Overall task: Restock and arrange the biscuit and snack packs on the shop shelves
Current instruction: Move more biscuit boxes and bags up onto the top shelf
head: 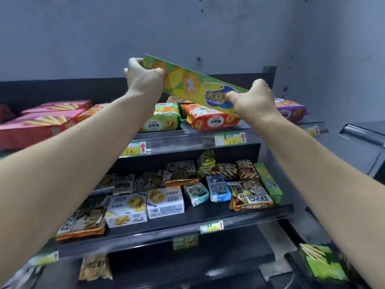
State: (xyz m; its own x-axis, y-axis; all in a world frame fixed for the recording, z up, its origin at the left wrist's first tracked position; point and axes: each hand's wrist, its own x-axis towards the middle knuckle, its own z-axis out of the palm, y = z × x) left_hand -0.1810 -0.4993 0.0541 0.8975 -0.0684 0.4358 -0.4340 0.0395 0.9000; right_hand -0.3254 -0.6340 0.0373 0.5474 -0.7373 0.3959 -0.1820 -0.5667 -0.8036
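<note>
Cheese biscuit box (179, 80) above orange pack (214, 122)

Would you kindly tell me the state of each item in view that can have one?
green cheese box, held in the air, tilted, print upside down, above the top shelf.
left hand, grips the box's left end.
right hand, grips the box's right end.
pink boxes, lying flat on the top shelf.
orange pack, lying on the top shelf under the held box.
small green box, lying flat at the right end of the middle shelf.
</note>
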